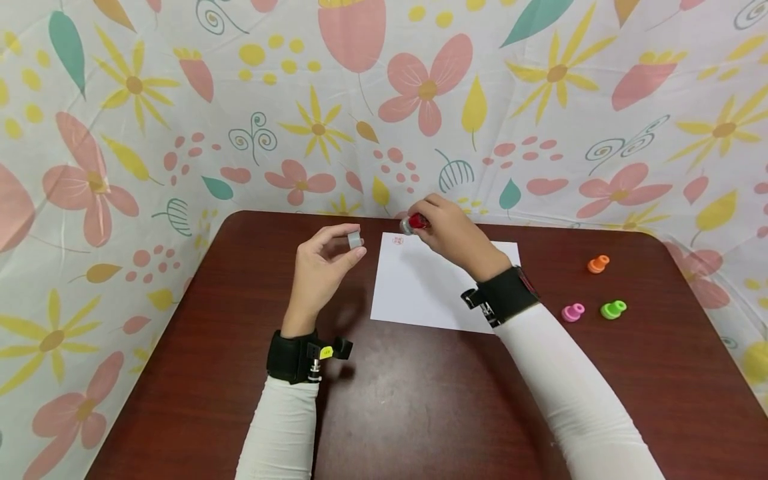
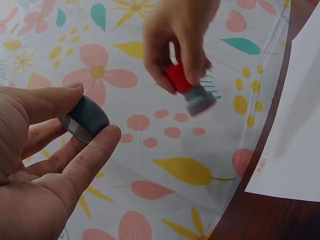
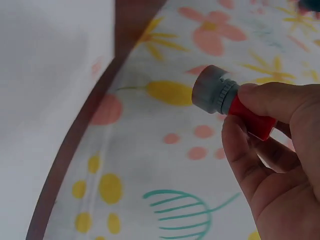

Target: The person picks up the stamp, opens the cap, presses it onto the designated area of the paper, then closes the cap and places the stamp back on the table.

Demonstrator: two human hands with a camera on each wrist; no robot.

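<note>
My left hand pinches a small grey translucent cap between thumb and fingers, held up left of the paper. In my right hand is a stamp with a red handle and a grey end, gripped by thumb and fingers around the red part. It is raised near the far left corner of a white sheet of paper. A small red stamped mark shows in that corner. The right forearm covers part of the sheet.
On the right of the dark wooden table stand three small stamps: an orange one, a pink one and a green one. A flowered cloth hangs behind the table's far edge.
</note>
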